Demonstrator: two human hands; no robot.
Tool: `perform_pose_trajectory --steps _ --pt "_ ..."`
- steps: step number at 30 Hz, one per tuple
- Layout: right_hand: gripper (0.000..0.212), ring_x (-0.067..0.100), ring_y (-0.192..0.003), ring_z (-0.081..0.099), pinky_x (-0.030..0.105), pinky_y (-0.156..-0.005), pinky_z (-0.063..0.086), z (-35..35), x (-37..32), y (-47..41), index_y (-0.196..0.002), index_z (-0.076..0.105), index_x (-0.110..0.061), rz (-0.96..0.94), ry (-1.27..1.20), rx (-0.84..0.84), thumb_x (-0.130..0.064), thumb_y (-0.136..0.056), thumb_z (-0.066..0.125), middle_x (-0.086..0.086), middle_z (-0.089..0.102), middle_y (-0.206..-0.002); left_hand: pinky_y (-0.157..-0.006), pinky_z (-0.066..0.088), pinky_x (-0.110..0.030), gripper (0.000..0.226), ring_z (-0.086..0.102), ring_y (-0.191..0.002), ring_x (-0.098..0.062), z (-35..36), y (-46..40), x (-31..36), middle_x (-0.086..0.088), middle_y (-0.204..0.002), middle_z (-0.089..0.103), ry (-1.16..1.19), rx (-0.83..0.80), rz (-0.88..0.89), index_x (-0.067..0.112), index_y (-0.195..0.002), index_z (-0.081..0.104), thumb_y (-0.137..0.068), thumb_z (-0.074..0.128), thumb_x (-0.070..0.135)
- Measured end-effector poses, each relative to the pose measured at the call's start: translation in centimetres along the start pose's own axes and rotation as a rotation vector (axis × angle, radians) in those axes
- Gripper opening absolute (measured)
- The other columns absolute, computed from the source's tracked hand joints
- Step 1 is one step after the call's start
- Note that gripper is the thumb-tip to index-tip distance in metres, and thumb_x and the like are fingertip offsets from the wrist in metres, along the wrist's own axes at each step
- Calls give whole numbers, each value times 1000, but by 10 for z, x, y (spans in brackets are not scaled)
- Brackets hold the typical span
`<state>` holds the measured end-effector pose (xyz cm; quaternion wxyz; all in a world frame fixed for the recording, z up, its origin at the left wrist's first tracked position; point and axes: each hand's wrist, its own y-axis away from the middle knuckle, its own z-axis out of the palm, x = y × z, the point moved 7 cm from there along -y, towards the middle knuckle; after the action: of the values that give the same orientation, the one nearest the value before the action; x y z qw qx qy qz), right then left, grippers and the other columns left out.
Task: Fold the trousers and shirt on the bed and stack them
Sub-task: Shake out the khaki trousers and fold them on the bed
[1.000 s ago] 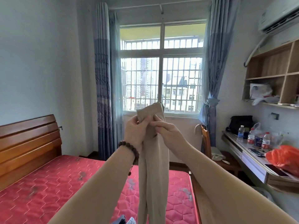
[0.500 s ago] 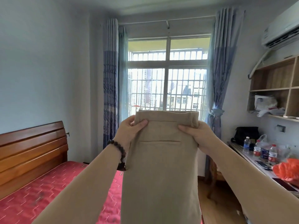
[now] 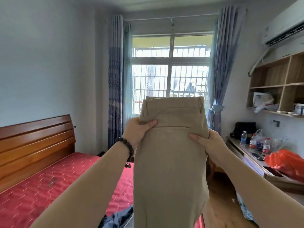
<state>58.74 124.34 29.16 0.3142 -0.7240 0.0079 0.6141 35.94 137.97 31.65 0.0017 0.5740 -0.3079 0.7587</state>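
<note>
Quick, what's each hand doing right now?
Left hand: closed, gripping the trousers just below the waistband.
Right hand: closed, gripping the trousers' other edge, a bit lower.

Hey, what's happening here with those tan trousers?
A person is holding the trousers up in the air in front of the window. The left hand and right hand each grip a side just below the waistband, and the legs hang down. The trousers are not yet laid on the bed. A dark blue garment, perhaps the shirt, lies crumpled on the bed.
</note>
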Motion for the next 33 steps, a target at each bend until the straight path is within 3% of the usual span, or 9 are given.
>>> perform_pose_trajectory --steps 3,7,13,16,17,19,21,24,33 --pt "35 22 -95 70 41 -85 56 1 -25 49 -108 68 -13 -53 16 12 -25 -77 78 3 74 -100 -73 56 -26 38 71 -87 -17 1 49 31 -2 -92 75 -73 30 79 7 -95 73 -64 84 26" --pt "24 25 -96 69 43 -88 55 -2 -59 130 -106 68 -11 -86 23 76 -20 -84 72 4 74 -100 -63 50 -11 17 70 -78 -2 5 131 68 13 -82 74 -149 72 196 22 -85 73 -71 82 27" --pt "14 28 -97 66 47 -90 53 0 -126 226 -95 68 -14 -139 86 157 -25 -86 69 8 72 -98 -55 45 -4 11 64 -65 11 11 224 132 27 -66 68 -205 139 289 29 -76 69 -75 80 24" --pt "19 26 -95 67 48 -89 53 -5 -167 241 -94 70 -17 -169 13 196 -32 -82 72 5 73 -96 -59 47 -5 10 65 -72 10 9 246 178 25 -75 70 -187 176 363 30 -79 70 -76 78 35" --pt "17 25 -94 68 46 -88 55 -8 -176 243 -90 70 -21 -169 -18 224 -34 -80 73 3 73 -93 -63 50 -9 20 67 -78 5 9 249 180 20 -81 73 -168 147 337 28 -84 71 -73 77 44" --pt "16 26 -93 68 46 -86 55 -15 -183 247 -86 70 -23 -149 -51 260 -36 -78 74 2 73 -91 -73 57 -26 49 70 -87 -11 11 258 158 3 -92 75 -132 34 131 17 -92 72 -63 79 55" --pt "19 30 -96 67 49 -88 54 -19 -173 251 -91 69 -15 -101 -39 254 -30 -80 74 8 72 -95 -74 57 -32 46 70 -89 -23 15 275 122 -4 -92 75 -135 -53 -24 14 -89 73 -60 85 48" --pt "27 30 -97 66 49 -89 54 -25 -146 257 -100 68 -7 -29 -23 223 -26 -82 74 11 71 -99 -69 58 -29 26 71 -82 -19 15 291 94 -1 -86 76 -184 11 -19 15 -85 73 -70 81 35" --pt "25 27 -100 66 46 -93 52 -54 -70 252 -104 67 -8 12 73 181 -24 -85 71 9 71 -102 -62 54 -19 18 71 -75 -8 31 285 30 8 -82 75 -276 50 -17 21 -82 72 -72 82 32"
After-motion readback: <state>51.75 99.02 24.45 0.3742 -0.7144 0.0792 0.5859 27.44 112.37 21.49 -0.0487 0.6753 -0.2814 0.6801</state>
